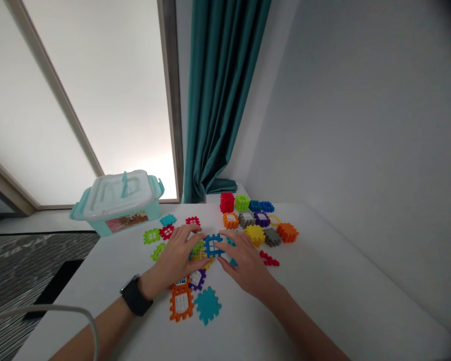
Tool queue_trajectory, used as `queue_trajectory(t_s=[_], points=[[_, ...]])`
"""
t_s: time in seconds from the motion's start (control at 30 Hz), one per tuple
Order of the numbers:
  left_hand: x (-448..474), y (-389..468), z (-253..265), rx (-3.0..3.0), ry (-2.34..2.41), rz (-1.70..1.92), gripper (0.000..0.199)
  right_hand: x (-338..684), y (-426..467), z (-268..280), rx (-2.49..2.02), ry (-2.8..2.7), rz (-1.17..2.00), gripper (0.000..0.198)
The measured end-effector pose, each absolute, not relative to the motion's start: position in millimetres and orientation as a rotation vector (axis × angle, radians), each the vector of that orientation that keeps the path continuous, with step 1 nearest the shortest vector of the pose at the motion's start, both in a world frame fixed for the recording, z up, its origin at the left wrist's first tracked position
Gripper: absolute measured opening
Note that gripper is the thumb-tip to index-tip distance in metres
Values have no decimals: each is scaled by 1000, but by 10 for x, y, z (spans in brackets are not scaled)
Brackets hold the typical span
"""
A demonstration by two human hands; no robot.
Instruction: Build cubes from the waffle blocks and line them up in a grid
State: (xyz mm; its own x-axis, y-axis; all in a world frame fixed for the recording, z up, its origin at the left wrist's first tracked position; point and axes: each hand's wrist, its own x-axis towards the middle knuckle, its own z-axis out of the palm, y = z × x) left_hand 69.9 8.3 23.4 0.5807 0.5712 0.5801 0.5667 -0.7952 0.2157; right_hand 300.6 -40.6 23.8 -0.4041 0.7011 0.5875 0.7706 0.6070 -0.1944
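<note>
A blue interlocking building tile with a window frame (211, 245) lies between my two hands. My left hand (178, 253), with a dark watch on the wrist, has its fingers at the tile's left upper edge and its thumb over a yellow tile (208, 262) just below. Part of a green tile (197, 249) shows under the left fingers. My right hand (248, 260) grips the blue tile's right side with bent fingers, its thumb near the lower corner. Close below the left hand lie a purple tile (197, 280), an orange tile (181, 304) and a turquoise tile (208, 305).
A lidded storage box (124, 200) stands at the back left. Red stacked tiles (227, 202), yellow tiles (254, 235) and orange tiles (287, 232) sit beyond my right hand. Red pieces (269, 258) lie right of it. A pale cable (60, 308) crosses the lower left.
</note>
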Motion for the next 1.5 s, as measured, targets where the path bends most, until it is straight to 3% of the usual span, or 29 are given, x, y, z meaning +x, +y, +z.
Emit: queue_trajectory(t_s=[0.57, 0.7, 1.07, 1.5], points=[[1754, 430, 240, 2740, 875, 1054, 42, 3882, -302, 216, -1348, -2034, -208, 18], [1806, 477, 213, 2704, 935, 1014, 47, 4042, -212, 215, -1376, -2007, -191, 17], [1769, 543, 189, 2716, 929, 917, 32, 4648, 407, 256, -1532, -1910, -134, 12], [1742, 602, 164, 2771, 926, 885, 34, 4872, 1100, 237, -1892, -1869, -33, 7]])
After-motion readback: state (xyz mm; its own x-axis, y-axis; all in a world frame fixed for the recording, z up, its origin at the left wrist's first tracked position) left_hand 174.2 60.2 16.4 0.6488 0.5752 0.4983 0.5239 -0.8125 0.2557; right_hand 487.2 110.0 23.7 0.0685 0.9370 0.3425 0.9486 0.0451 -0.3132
